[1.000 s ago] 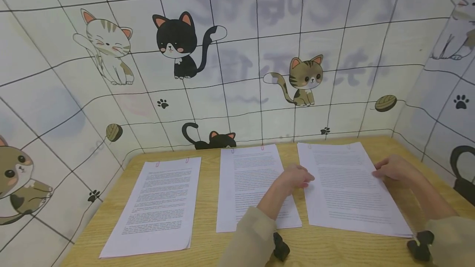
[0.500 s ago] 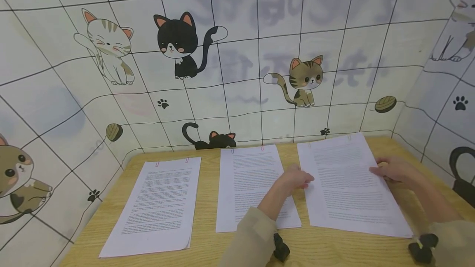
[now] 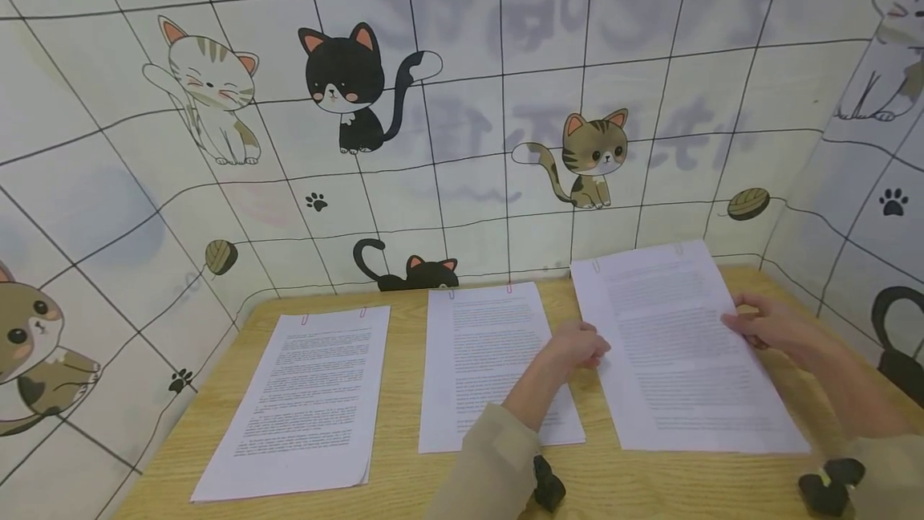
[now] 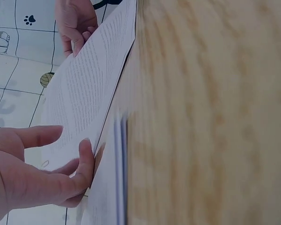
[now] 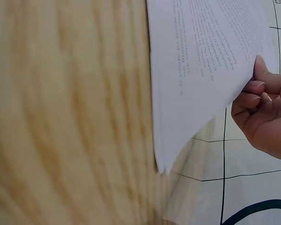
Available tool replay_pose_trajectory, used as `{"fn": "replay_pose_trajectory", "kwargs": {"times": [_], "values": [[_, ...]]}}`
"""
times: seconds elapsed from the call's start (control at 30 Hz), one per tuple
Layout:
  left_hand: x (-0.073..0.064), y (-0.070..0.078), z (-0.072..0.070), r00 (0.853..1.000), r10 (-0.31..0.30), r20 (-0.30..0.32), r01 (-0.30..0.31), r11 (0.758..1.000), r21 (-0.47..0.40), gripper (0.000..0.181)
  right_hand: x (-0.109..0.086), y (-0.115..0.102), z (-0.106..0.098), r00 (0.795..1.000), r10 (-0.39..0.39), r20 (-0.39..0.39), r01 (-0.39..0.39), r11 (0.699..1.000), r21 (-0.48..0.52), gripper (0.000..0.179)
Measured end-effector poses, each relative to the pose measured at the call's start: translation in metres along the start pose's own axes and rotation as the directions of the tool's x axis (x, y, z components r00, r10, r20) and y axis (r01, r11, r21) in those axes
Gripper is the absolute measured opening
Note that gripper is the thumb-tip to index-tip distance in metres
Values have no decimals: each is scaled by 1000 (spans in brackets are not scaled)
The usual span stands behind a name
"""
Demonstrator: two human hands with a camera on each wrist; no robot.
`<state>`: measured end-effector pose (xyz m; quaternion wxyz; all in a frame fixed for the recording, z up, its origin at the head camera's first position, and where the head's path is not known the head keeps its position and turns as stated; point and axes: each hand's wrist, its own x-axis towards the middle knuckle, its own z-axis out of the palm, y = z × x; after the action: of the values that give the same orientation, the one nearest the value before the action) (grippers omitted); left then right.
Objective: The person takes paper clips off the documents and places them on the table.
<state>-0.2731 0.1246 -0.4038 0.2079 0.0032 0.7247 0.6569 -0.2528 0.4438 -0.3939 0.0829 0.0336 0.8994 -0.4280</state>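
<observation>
A stack of printed paper [image 3: 686, 359] leans up at the right of the table, its top edge raised against the patterned wall. Pale paper clips [image 3: 679, 249] sit along that top edge. My right hand [image 3: 776, 327] pinches the stack's right edge between thumb and fingers, and the sheets bend there in the right wrist view. At the left edge is my left hand [image 3: 573, 346], fingertips right at the paper. Seen from the left wrist, its thumb [image 4: 47, 135] stands apart from the bent fingers [image 4: 85, 164], with print showing between them.
A middle stack of clipped pages [image 3: 491, 367] lies partly under my left forearm. Another clipped stack [image 3: 303, 400] lies flat at the left of the wooden table [image 3: 404, 480]. The cat-patterned wall covering [image 3: 469, 223] rises right behind the table and at both sides.
My right hand has lifted the right-hand stack from flat to tilted, its top edge rising up the wall and its lower left corner shifting right. My left hand has barely moved.
</observation>
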Motion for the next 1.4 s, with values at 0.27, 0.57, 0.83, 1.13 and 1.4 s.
{"fn": "replay_pose_trajectory", "kwargs": {"times": [0.27,0.57,0.83,1.13,1.4], "values": [[0,0,1,999,13,-48,-15,999,-34,21,-5,0,1,996,-87,-6,87,994,63,35],[4,-5,-1,998,52,19,-52,998,-29,4,-4,5,-3,996,-79,-27,81,993,83,41],[-3,-1,-3,994,94,51,-96,995,27,6,-7,3,-4,996,-83,-37,86,992,92,49],[-9,2,-12,983,177,39,-179,983,38,8,-9,-8,3,989,-123,-81,128,990,65,46],[-14,3,-29,975,209,71,-209,978,-3,6,-9,-21,12,978,-166,-130,167,986,-1,49]]}}
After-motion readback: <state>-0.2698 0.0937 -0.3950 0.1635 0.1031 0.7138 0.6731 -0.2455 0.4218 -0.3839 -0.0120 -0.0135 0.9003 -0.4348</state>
